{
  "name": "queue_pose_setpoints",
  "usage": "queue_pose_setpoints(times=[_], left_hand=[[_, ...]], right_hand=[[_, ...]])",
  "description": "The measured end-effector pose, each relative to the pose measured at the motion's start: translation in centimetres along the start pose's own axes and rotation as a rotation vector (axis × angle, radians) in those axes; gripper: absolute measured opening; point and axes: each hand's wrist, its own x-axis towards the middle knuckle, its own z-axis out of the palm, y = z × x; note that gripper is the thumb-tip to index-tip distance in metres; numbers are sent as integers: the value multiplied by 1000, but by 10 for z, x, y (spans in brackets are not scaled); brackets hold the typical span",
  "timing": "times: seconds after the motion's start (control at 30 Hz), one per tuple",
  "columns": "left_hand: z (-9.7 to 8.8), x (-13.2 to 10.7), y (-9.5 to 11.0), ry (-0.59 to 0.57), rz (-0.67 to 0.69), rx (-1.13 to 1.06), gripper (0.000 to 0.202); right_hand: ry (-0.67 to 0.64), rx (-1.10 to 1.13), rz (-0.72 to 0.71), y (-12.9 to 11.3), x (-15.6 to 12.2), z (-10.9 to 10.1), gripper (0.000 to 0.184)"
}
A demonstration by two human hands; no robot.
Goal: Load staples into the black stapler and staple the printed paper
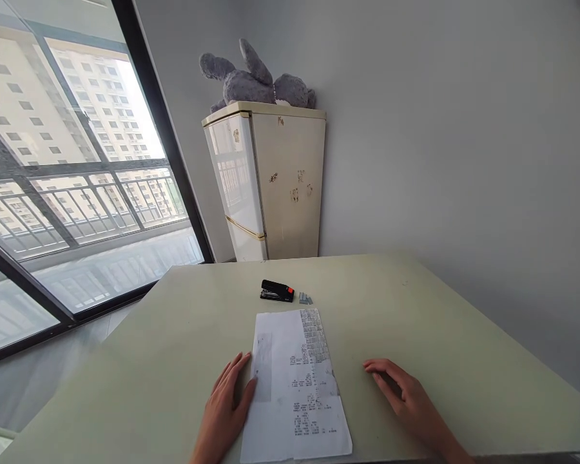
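Printed white paper sheets (280, 386) lie on the table in front of me, with small blocks of text toward their right side. Along their left edge rests my left hand (227, 399), open, its fingers stretched out and its thumb tip at the paper's edge. My right hand (406, 403) lies on the tabletop right of the paper, apart from it, with fingers loosely bent, thumb apart and nothing held. Beyond the paper's top edge stands a black stapler (277, 291) with a red mark. Small grey blocks of staples (305, 298) sit just right of it.
The pale green table (174, 335) reaches to a grey wall (439, 161) on the right. Behind it stands a worn cream refrigerator (290, 154) with a grey plush toy (251, 84) on top. Dark-framed glass doors (77, 148) are at the left.
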Motion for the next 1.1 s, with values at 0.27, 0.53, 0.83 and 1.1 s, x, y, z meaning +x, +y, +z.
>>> queue_pose_setpoints(times=[0.27,0.53,0.83,1.1], left_hand=[[3,0,-4,-17,-56,-13,49],[4,5,-4,5,-109,-12,47],[2,9,-4,-14,-135,-14,48],[3,8,-6,-26,-142,-18,48]], right_hand=[[26,-57,-15,2,2,-1,37],[39,-99,-55,7,3,0,31],[41,-150,-47,11,6,-3,30],[45,-153,-22,8,6,-3,34]])
